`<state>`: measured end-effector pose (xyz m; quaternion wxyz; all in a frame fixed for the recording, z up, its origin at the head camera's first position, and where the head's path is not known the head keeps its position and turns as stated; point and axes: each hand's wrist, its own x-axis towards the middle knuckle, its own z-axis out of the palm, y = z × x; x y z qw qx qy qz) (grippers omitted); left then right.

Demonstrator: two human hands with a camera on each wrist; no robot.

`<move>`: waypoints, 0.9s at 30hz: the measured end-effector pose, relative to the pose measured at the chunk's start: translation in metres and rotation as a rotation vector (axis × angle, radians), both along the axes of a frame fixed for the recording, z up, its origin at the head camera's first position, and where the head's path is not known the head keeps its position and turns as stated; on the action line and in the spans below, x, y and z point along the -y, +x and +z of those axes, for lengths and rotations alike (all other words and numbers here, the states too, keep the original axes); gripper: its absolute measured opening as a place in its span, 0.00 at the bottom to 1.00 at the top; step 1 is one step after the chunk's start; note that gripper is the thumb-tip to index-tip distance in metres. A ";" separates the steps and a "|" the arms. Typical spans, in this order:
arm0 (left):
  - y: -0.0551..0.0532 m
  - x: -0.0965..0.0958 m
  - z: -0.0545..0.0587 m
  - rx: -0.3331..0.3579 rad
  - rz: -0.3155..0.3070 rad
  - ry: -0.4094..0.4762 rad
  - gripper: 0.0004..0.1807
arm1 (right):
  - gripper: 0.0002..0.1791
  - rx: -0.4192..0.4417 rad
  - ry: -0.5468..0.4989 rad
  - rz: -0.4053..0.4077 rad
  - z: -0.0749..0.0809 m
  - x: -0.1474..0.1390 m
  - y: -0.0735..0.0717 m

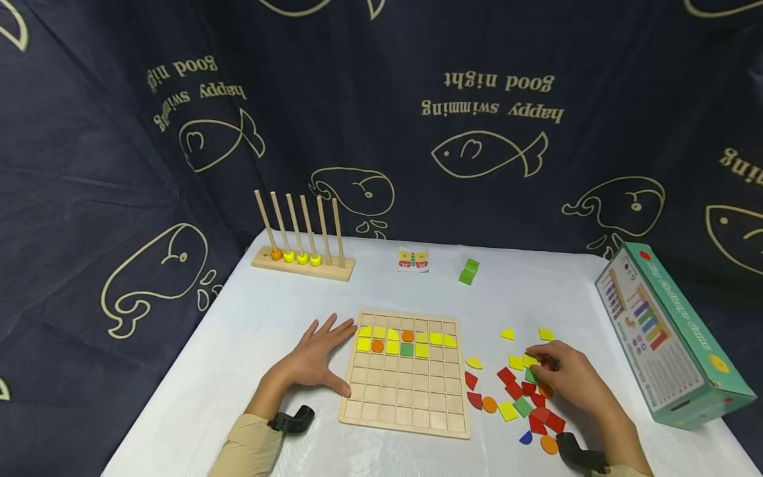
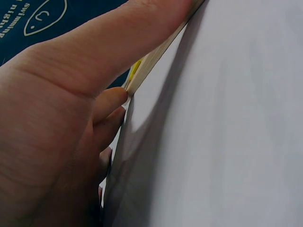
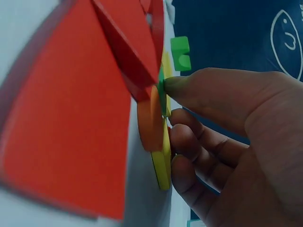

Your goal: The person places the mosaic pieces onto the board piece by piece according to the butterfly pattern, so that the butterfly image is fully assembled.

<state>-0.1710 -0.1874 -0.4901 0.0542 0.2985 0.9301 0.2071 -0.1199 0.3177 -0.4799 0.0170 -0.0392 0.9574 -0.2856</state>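
My left hand (image 1: pixel 318 354) is spread beside the wooden grid board (image 1: pixel 405 427), its thumb and fingertips at the left edge. Yellow pieces (image 1: pixel 436 339), two orange discs (image 1: pixel 377 346) and one green square (image 1: pixel 406 349) fill part of the board's upper rows. Over the loose pieces on the right, my right hand (image 1: pixel 563 371) reaches down with bent fingers. Its thumb tip meets a green square (image 3: pixel 161 90), and the index fingertip is by a yellow square (image 1: pixel 529 361). I cannot tell whether the right fingers pinch a piece.
Loose red pieces (image 1: pixel 514 391), orange discs (image 1: pixel 549 444) and a blue piece (image 1: pixel 526 438) lie right of the board. A peg rack (image 1: pixel 304 260), a pattern card (image 1: pixel 413 260) and green blocks (image 1: pixel 469 271) stand farther back. A game box (image 1: pixel 673 338) is at right.
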 end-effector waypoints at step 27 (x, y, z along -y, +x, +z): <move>0.000 -0.001 0.001 0.002 0.005 -0.015 0.72 | 0.16 0.102 -0.104 0.150 0.010 0.046 0.008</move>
